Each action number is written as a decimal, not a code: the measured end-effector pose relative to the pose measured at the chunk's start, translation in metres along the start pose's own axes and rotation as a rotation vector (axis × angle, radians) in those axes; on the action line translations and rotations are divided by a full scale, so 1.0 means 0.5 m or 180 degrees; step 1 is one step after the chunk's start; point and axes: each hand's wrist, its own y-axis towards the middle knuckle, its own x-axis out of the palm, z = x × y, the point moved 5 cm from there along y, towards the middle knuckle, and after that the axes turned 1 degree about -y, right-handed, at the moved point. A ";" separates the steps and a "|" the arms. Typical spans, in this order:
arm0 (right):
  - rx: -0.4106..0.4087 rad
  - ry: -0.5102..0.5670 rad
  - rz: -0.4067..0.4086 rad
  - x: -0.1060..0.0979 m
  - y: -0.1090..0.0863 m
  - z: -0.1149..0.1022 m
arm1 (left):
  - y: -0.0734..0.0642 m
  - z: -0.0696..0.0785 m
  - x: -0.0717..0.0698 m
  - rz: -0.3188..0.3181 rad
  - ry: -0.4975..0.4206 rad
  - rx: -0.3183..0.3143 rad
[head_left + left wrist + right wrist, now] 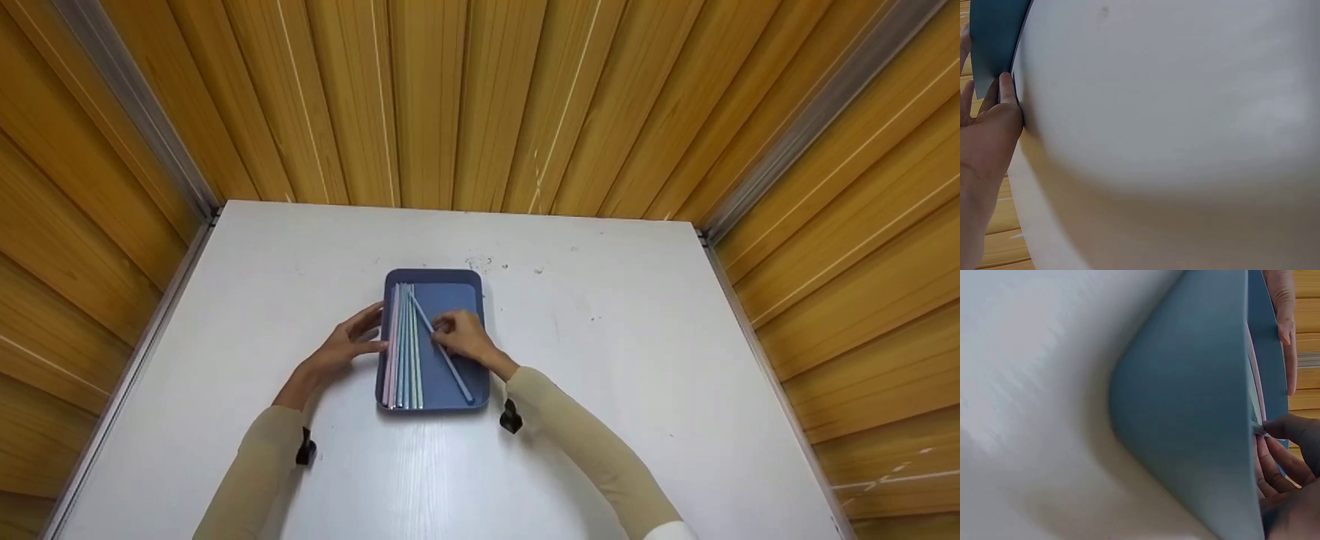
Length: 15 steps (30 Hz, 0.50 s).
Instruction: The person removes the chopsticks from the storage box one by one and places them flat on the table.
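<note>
A blue rectangular tray (454,296) lies lengthwise on the white table. Along its left side, several long thin pastel sticks (406,352), pink, blue and pale green, lie side by side. My right hand (463,335) is over the tray and pinches one blue stick (455,371) near its middle. This stick slants from the row's far end to the tray's near right corner. At the tray's left wall, my left hand (341,349) touches the rim with thumb and fingers spread. In the right wrist view, the tray's outer wall (1185,394) hides most of the sticks.
The white table (600,337) stretches around the tray on every side. Yellow wood-look panels (427,105) stand behind it and at both sides, with grey metal posts (135,97) in the corners. Small dark marks (480,262) spot the tabletop beyond the tray.
</note>
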 end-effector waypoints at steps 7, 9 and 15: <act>-0.0336 -0.0310 0.0169 -0.021 -0.005 -0.027 | 0.000 -0.001 0.001 -0.0007 0.0035 0.0012; -0.0428 -0.0365 0.0196 -0.027 -0.007 -0.032 | 0.000 0.000 0.000 -0.0002 0.0045 0.0007; -0.0500 -0.0396 0.0262 -0.046 -0.016 -0.038 | 0.001 -0.002 -0.003 0.0050 0.0053 -0.0074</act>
